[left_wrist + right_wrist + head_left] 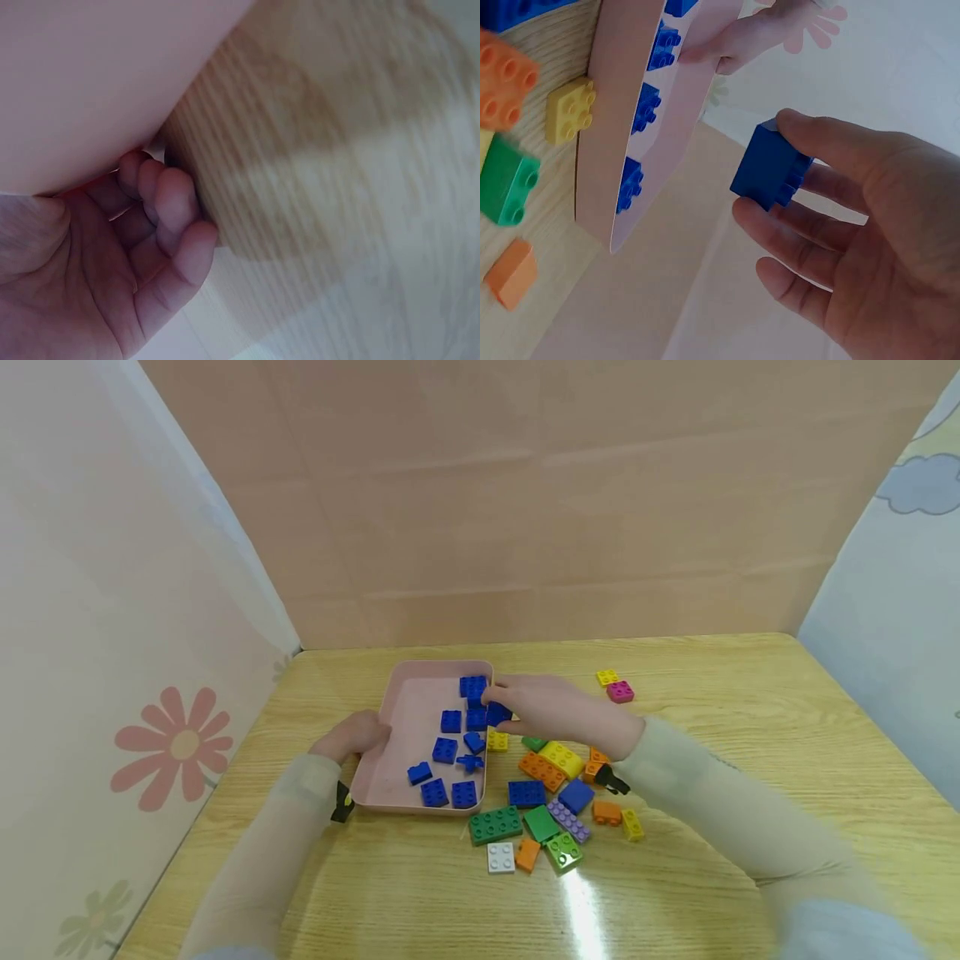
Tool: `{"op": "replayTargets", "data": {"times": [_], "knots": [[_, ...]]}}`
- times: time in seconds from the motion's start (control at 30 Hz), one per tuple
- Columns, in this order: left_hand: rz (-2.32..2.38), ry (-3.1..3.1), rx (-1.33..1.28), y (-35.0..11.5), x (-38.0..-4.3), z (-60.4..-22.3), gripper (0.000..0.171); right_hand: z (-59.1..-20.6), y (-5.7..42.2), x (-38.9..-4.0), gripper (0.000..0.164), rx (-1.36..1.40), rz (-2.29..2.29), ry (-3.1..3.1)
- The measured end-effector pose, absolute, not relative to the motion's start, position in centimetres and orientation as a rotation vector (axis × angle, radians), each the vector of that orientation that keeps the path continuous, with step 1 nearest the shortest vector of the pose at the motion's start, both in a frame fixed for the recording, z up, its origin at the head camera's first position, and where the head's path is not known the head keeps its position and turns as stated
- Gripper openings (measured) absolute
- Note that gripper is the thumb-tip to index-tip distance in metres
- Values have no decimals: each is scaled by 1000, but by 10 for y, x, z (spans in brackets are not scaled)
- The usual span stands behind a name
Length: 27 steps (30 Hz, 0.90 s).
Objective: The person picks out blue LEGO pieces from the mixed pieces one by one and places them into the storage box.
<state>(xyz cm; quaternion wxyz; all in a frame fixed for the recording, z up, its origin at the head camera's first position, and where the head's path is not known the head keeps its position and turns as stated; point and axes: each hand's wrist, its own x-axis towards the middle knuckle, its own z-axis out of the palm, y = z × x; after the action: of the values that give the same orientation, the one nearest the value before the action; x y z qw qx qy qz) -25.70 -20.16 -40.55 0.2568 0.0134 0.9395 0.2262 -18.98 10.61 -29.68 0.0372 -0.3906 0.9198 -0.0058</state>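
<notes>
A pink tray (408,706) with several blue toy bricks (445,750) inside stands left of centre. My left hand (356,735) grips its left rim, thumb over the inside; the left wrist view shows curled fingers (176,199) beneath the tray's side. Over the tray's right edge, my right hand (540,703) pinches a blue building brick (766,166) between thumb and fingers. In the right wrist view that brick's studs face the palm, and it is held up apart from the tray wall (613,135).
Right of the tray lie loose bricks: orange (542,771), yellow (561,760), green (496,826), purple (568,821), white (501,858) and blue (527,793). A pink brick (620,692) and a small yellow brick (607,677) lie farther back. A beige wall (525,527) rises behind the table.
</notes>
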Motion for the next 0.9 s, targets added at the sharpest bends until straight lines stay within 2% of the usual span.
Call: {"op": "replayTargets", "data": {"times": [0.5,0.9], "knots": [[601,2561,89,-200,-258,-405,25,-328,34,-204,36,-1362,-68,2719],[593,2567,129,-201,-261,-409,24,-355,-7,-228,37,-1220,98,2703]]}}
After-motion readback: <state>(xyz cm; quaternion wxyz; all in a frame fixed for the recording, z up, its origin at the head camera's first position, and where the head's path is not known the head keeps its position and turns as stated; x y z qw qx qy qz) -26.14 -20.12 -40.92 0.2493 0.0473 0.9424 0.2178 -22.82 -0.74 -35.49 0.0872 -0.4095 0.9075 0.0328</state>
